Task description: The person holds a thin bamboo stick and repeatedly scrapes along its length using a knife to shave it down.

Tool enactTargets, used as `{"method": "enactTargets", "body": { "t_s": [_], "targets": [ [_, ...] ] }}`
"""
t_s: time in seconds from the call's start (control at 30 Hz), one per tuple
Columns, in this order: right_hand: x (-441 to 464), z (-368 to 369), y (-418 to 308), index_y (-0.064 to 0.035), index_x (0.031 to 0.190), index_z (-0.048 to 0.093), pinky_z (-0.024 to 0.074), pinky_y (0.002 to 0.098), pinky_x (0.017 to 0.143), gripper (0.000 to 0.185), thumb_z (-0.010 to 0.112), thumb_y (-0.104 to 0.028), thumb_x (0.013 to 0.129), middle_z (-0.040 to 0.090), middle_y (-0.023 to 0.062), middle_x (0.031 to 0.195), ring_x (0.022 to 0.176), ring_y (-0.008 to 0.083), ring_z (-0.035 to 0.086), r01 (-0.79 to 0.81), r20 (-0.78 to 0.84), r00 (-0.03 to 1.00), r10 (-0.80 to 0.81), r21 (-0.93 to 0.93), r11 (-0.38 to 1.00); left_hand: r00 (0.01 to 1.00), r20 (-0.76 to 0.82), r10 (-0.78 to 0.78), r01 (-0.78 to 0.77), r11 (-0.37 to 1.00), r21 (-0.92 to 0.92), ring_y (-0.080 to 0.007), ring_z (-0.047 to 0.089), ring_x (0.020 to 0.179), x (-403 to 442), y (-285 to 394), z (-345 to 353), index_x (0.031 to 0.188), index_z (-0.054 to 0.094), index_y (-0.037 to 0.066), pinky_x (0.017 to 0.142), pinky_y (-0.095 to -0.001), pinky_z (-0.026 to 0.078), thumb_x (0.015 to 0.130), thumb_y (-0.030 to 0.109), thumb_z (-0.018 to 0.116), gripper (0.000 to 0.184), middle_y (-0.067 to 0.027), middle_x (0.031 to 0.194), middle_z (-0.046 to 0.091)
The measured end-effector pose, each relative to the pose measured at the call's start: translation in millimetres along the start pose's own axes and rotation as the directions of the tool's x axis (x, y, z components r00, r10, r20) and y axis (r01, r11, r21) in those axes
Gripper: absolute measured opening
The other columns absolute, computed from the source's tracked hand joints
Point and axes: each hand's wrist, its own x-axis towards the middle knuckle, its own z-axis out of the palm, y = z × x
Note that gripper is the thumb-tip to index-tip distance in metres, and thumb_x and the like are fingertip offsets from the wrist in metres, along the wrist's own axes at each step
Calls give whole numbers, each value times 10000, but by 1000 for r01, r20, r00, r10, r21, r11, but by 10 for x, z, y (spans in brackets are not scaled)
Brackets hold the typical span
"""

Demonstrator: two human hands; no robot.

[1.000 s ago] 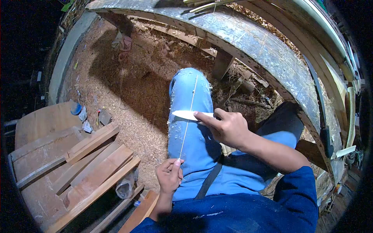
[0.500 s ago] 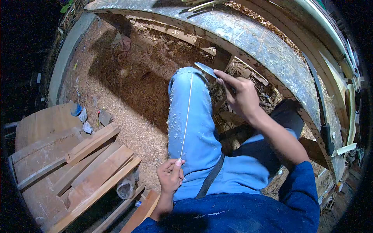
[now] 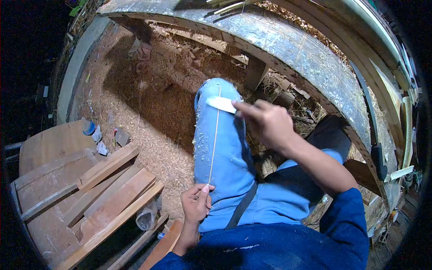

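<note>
A thin pale strip (image 3: 213,150), likely bamboo or wood, lies lengthwise along my thigh (image 3: 229,157), which is covered in blue cloth dotted with shavings. My left hand (image 3: 196,202) pinches its near end between thumb and fingers. In my right hand (image 3: 267,121) is a knife, gripped with the index finger stretched toward the blade. The bright flat knife blade (image 3: 220,104) crosses over the strip just below the knee; whether it touches the strip I cannot tell. The knife's handle is hidden in the hand.
Wooden boards (image 3: 119,198) are stacked at the left beside a wooden panel (image 3: 58,148). A weathered bench (image 3: 288,45) curves past the knee, with thin strips (image 3: 231,6) on it. Shavings (image 3: 153,157) cover the ground. A clear plastic container (image 3: 146,219) sits near the boards.
My right hand has brought the knife left and down, from beside the knee onto the line of the strip. My left hand keeps its pinch in the same place.
</note>
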Motion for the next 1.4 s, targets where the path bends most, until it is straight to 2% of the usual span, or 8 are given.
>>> {"method": "enactTargets", "body": {
  "t_s": [0.1,0.23,0.7,0.83,1.13,1.27,1.33,1.4],
  "targets": [
    [-202,46,-249,-316,1297,748,536,442,484,338,760,-313,960,636,82,745,563,299,662,105,180,978,-106,19,994,1000,8,-11,11,1000,-10,-60,481,408,8,30,-21,1028,737,-43,379,-232,338,1092,177,617,259,-23,552,568],
    [86,-34,-71,-329,1300,745,529,448,482,329,735,-305,972,635,83,751,556,295,661,-68,1,998,68,-12,998,1000,8,-4,4,1000,-5,-63,486,410,-41,25,-33,1022,735,-48,381,-229,342,1082,171,637,247,-31,559,578],
    [-162,-9,-185,-390,1471,597,562,478,508,571,717,-285,923,658,136,887,656,318,723,63,272,961,-58,-11,998,999,-34,1,-3,998,-56,-73,494,404,14,43,22,997,736,-55,371,-232,354,1045,105,689,173,-52,577,612],
    [52,17,-38,-356,1334,728,506,446,444,359,733,-337,976,601,70,741,531,283,648,-30,-16,999,30,-50,998,998,-61,-13,9,999,-52,-70,491,403,-24,79,15,1000,737,-54,370,-230,352,1043,111,693,176,-51,578,613],
    [119,-44,55,-366,1365,700,565,483,548,374,703,-334,993,632,94,799,643,327,697,-97,29,994,102,-153,983,999,-52,15,-19,998,-67,-72,500,407,-28,71,8,989,727,-73,374,-232,356,1045,103,684,189,-51,571,609],
    [189,-35,76,-297,1324,735,559,472,574,313,695,-253,1017,676,125,807,659,334,709,-199,-5,980,200,-132,971,999,-33,29,-30,999,-27,-75,502,405,-19,46,15,985,730,-74,372,-232,358,1043,92,678,184,-54,575,612],
    [148,203,529,-247,1269,772,537,438,571,286,727,-177,996,683,162,768,621,310,694,-230,13,972,233,225,947,1000,-25,5,-6,1000,-27,-78,501,400,-67,26,-16,985,732,-69,368,-233,359,1044,95,678,182,-53,574,610],
    [229,15,444,-234,1259,767,580,497,686,343,763,-183,920,650,233,739,739,400,723,-295,36,955,294,213,931,999,-38,-2,0,999,-46,-79,501,399,-37,-30,-61,986,731,-65,365,-234,360,1045,96,678,180,-55,573,610]
  ]
}}
